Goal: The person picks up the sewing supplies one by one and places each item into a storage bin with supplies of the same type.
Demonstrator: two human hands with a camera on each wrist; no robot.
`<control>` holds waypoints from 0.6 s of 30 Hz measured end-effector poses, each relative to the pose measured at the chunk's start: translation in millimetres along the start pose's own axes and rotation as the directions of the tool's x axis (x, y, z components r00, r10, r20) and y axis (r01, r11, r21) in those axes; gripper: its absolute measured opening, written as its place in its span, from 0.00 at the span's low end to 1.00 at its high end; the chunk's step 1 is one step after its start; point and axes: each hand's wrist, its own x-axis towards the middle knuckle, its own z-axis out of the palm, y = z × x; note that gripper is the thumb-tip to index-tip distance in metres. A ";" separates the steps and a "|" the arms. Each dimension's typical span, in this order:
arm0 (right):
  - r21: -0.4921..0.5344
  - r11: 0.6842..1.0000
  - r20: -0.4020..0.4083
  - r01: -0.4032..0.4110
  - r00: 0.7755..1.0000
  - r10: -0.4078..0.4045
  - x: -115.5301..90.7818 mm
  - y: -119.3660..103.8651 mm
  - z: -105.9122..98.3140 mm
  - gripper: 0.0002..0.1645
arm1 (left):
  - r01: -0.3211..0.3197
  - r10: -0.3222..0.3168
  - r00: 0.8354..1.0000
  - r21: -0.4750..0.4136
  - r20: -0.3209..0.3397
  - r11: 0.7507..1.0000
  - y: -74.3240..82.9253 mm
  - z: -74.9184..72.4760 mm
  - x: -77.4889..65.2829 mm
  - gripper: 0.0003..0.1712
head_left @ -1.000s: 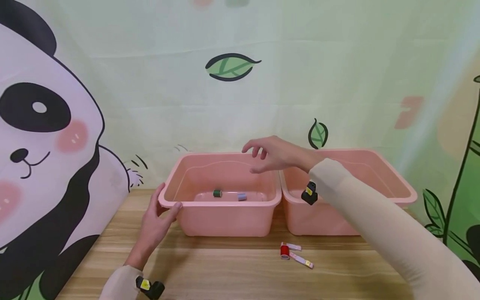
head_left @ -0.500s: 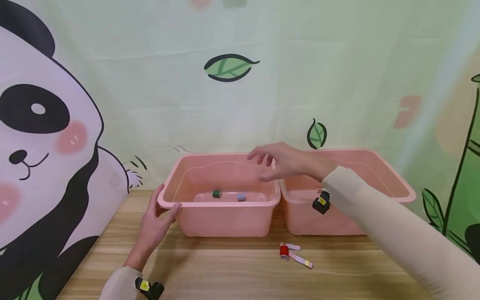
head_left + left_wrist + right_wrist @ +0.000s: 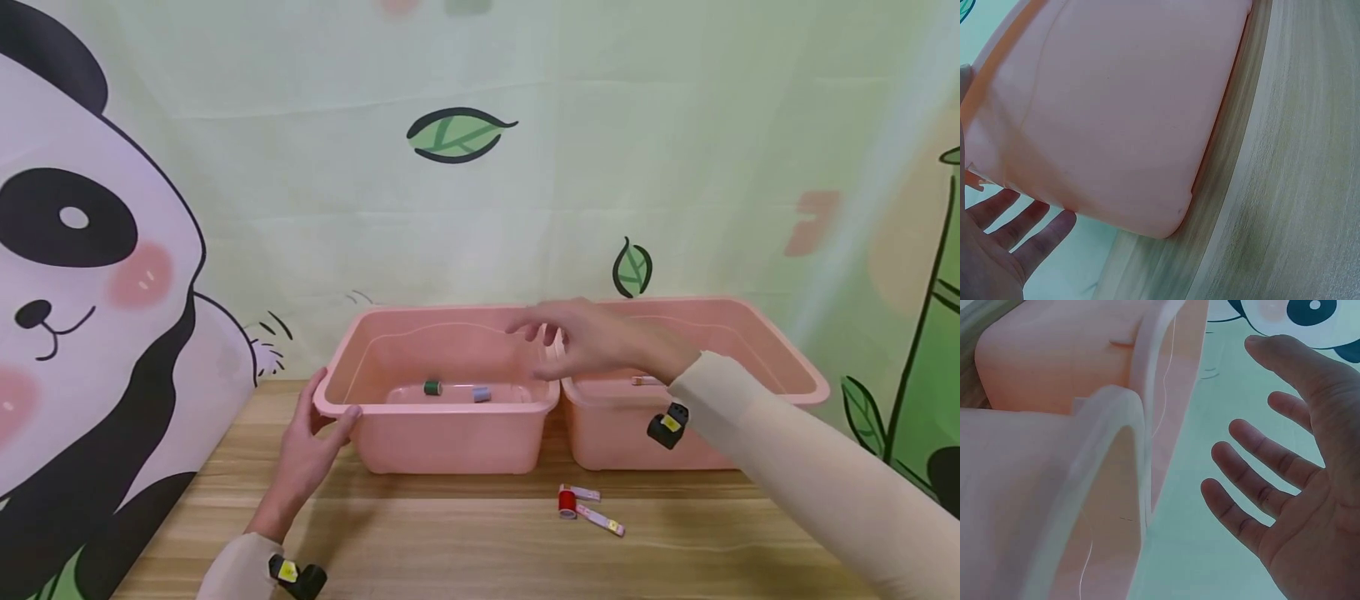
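Observation:
My left hand point(image 3: 309, 454) holds the front left corner of the left pink plastic bin point(image 3: 450, 437). In the left wrist view its fingers point(image 3: 1044, 240) lie spread against the bin's side. A green thread spool point(image 3: 432, 387) and a light blue thread spool point(image 3: 481, 394) lie on that bin's floor. Over the place where the two bins meet, my right hand point(image 3: 600, 337) hovers with relaxed, parted fingers and holds nothing. Inside the right pink bin point(image 3: 637, 433), a small pinkish item point(image 3: 647, 380) shows partly behind my wrist.
On the wooden table point(image 3: 450, 533), in front of the bins, lie a red thread spool point(image 3: 567, 502) and two narrow pale pink strips, the lower strip point(image 3: 602, 521) slanting rightward. A panda-printed cloth point(image 3: 480, 225) hangs right behind the bins.
My right hand has drifted right and slightly down, from above the left bin toward the right one. The pinkish item in the right bin has come into sight. My left hand stays put.

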 end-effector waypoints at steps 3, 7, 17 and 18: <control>-0.015 1.000 -0.013 0.002 1.000 -0.003 -5.6 -0.6 1.4 0.34 | -0.003 0.003 1.000 0.004 -0.002 1.000 0.8 0.4 -0.6 0.50; -0.030 0.999 -0.036 0.028 0.999 -0.029 -13.5 -2.2 2.4 0.33 | 0.000 0.000 1.000 0.008 -0.003 1.000 -0.5 0.1 0.4 0.50; -0.066 0.996 -0.075 0.059 0.995 -0.063 -40.7 -4.4 3.0 0.28 | 0.001 -0.001 1.000 0.016 -0.005 1.000 0.1 -0.1 0.6 0.50; -0.061 0.996 -0.077 0.064 0.995 -0.069 -43.0 -3.9 3.4 0.28 | -0.001 0.001 1.000 0.017 -0.007 1.000 0.6 0.0 0.1 0.50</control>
